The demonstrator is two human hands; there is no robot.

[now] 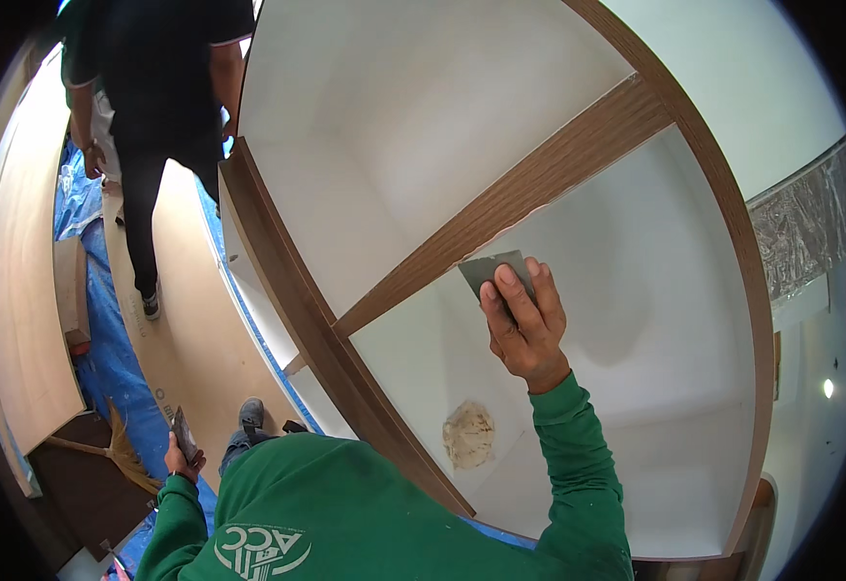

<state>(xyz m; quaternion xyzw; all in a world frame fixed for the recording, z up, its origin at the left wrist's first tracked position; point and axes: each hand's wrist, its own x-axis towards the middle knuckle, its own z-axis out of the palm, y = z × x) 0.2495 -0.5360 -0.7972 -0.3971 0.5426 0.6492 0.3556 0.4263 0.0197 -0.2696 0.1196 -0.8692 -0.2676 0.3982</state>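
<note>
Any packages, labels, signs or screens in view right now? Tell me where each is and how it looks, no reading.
Logo print: on the green sweatshirt, bottom centre-left; white oval emblem with lettering.
Foil-wrapped strip: on the wall at right, beside the shelf unit; crinkled grey-silver wrapping.
No packages, signs or screens show.

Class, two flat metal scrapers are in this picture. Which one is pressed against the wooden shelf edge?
The scraper in the right hand, raised inside the white cabinet. The other scraper hangs low in the left hand.
</note>
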